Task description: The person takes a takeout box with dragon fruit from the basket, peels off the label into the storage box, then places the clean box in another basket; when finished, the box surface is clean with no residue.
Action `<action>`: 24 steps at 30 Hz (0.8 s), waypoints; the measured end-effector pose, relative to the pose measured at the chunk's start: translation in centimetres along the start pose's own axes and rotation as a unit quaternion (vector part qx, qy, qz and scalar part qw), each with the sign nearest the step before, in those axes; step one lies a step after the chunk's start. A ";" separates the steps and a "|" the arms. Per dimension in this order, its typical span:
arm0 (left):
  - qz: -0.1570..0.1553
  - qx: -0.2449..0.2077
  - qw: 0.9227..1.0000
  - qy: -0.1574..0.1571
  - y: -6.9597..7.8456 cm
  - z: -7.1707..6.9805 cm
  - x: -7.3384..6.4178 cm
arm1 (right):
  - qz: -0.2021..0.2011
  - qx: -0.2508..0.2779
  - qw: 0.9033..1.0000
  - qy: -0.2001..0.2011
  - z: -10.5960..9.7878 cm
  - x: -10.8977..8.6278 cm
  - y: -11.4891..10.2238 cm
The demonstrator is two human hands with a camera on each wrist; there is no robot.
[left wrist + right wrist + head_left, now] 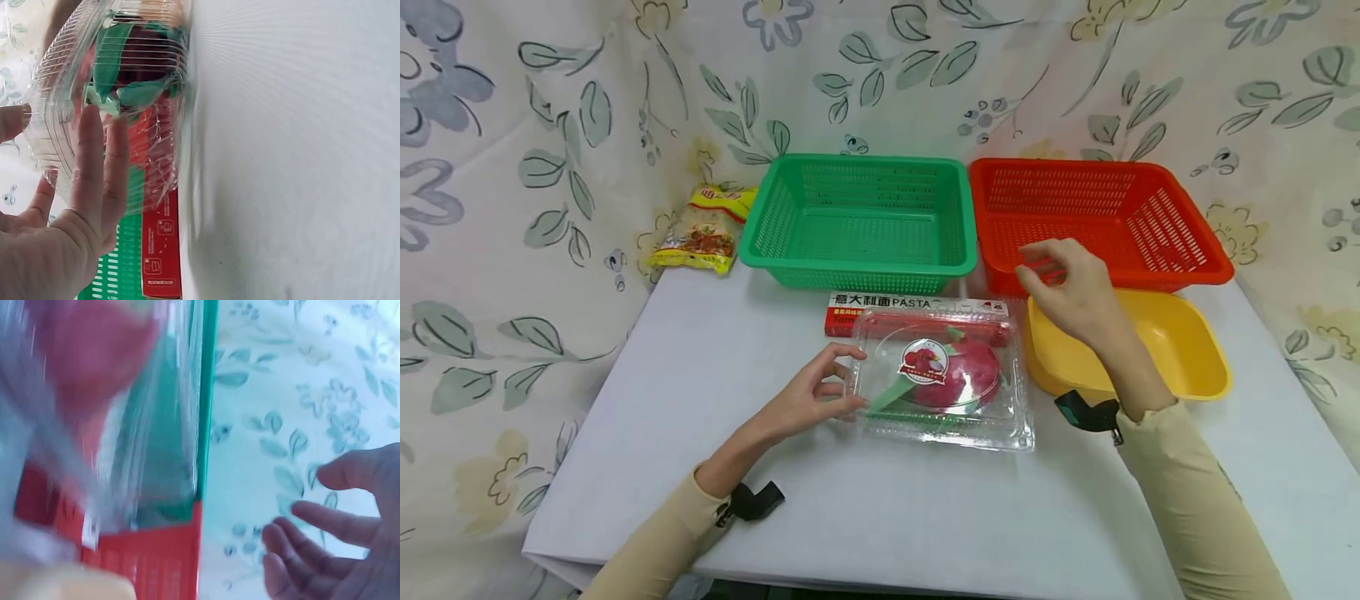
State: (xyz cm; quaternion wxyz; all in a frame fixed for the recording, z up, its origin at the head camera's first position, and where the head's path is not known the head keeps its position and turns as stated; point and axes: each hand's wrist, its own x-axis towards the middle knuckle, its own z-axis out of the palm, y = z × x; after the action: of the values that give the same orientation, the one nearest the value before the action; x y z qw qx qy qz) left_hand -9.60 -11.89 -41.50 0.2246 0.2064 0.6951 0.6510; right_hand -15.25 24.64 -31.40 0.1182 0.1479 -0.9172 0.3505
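Observation:
A clear plastic clamshell box [988, 429] with a round red label lies near the middle of the table. Inside it is a red dragon fruit [973, 379] with green leaf tips. My left hand [820, 390] is at the box's left side; its extended fingers [87, 162] touch the ribbed wall, with the thumb near the lid's edge. My right hand [1071, 287] hovers in the air by the near edge of the red basket [1180, 279], fingers loosely bent and apart. Nothing is between its fingers in the right wrist view.
Behind the box lies a red and white pasta carton [842, 321], partly covered by it. A green basket [857, 271] stands at the back beside the red one. A yellow bowl [1206, 379] sits at right, under my right forearm. A yellow food packet [703, 229] lies back left.

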 end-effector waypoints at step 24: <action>-0.037 0.015 0.999 -0.030 0.9 -0.4 0.3 | -0.017 0.097 0.973 -0.207 5.4 -3.3 -3.6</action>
State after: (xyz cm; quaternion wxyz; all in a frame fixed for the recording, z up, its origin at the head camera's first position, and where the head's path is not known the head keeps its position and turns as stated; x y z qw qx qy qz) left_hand -10.05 -11.99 -40.56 0.2660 0.2031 0.7049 0.6254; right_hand -11.57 19.05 -34.18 -0.0834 0.2439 -0.8808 0.3971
